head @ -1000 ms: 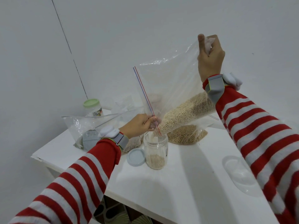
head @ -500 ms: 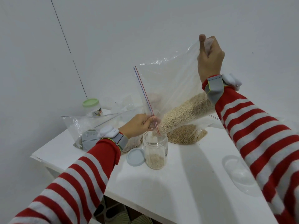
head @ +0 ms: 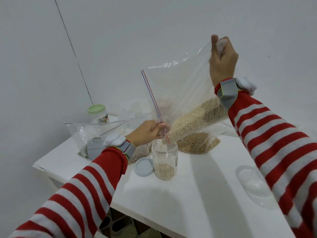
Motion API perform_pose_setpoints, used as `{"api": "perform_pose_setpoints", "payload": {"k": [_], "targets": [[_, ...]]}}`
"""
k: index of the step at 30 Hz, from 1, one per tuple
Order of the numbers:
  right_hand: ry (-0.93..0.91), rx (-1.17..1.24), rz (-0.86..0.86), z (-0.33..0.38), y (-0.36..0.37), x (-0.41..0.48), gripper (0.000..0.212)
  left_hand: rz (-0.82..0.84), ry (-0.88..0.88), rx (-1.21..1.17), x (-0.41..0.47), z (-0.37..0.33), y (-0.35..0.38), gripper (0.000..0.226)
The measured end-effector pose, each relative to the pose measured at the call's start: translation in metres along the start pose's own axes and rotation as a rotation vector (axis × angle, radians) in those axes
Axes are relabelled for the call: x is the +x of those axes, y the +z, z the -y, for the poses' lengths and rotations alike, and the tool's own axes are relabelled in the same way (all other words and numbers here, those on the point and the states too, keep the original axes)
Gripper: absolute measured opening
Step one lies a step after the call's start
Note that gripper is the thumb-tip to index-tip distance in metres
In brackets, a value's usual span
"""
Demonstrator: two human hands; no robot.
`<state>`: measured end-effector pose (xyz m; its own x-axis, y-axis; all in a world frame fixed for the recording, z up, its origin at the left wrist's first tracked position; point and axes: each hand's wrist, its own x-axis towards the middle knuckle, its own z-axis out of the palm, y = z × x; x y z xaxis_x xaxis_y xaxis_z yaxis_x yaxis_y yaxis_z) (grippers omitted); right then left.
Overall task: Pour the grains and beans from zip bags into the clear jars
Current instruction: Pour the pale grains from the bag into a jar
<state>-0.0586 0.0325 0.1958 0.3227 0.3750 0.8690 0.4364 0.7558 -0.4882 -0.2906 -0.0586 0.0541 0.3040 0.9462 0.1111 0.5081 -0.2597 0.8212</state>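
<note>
A: Where is the bag (head: 180,93) right now?

B: Held up over the table (head: 197,194), tilted, with its zip corner pointing down into the mouth of the open jar (head: 165,160). The grain (head: 193,121) has slid to the low edge and lies in a band running toward that corner.

A: And the hands?

B: The right hand (head: 223,60) is high and far, closed in a fist around the bag's raised bottom corner, plastic bunched inside it. The left hand (head: 147,133) is low, just left of the jar's mouth, fingers pinched shut on the zip edge where the red and blue lines come down.

A: Anything in the jar?

B: A layer of pale grain at the bottom. It stands upright near the middle of the table, with its grey lid (head: 144,167) lying flat and touching it on the left.

A: What else is on the table?

B: A second bag (head: 197,143) of tan beans lies flat just beyond the jar, to the right. On the left, behind the left wrist, a clear bag (head: 85,134) holds something dark green; I cannot tell what. A green-lidded jar (head: 98,113) stands at the far left. Another clear jar (head: 253,184) lies near the right edge, partly hidden by the striped sleeve (head: 277,145).
</note>
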Motion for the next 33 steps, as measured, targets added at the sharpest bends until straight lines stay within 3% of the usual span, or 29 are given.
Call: {"api": "perform_pose_setpoints", "payload": {"k": [33], "targets": [[-0.006,0.024,0.004,0.012,0.002,0.006,0.048,-0.015,0.004,-0.01,-0.001,-0.005,-0.001,0.03]]}}
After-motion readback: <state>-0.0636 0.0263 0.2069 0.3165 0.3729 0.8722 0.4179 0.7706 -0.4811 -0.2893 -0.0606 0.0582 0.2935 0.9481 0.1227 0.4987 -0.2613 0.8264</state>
